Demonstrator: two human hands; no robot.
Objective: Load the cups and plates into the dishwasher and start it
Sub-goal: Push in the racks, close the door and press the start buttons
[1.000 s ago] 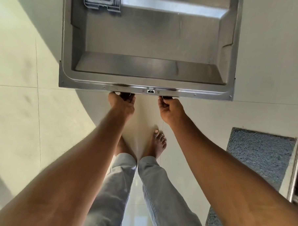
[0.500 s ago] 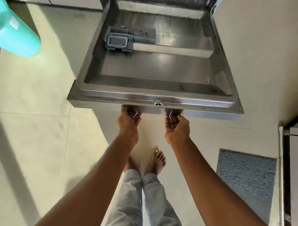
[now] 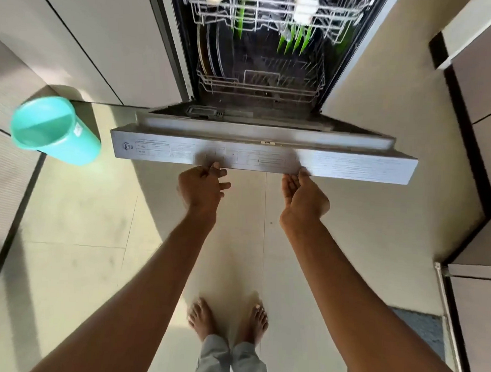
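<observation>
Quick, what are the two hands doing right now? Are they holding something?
Left hand: fingers loosely curled, fingertips pushing under the dishwasher door edge, gripping nothing.
Right hand: open, palm up, fingertips under the same edge.

Turquoise plastic bin (image 3: pixel 55 131) standing on the pale tiled floor (image 3: pixel 102 221) beside the white cabinet fronts (image 3: pixel 84 38), grey mat (image 3: pixel 423 331) at right

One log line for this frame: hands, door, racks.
left hand: under door edge | right hand: under door edge | dishwasher door: partly raised | lower rack: plates loaded
</observation>
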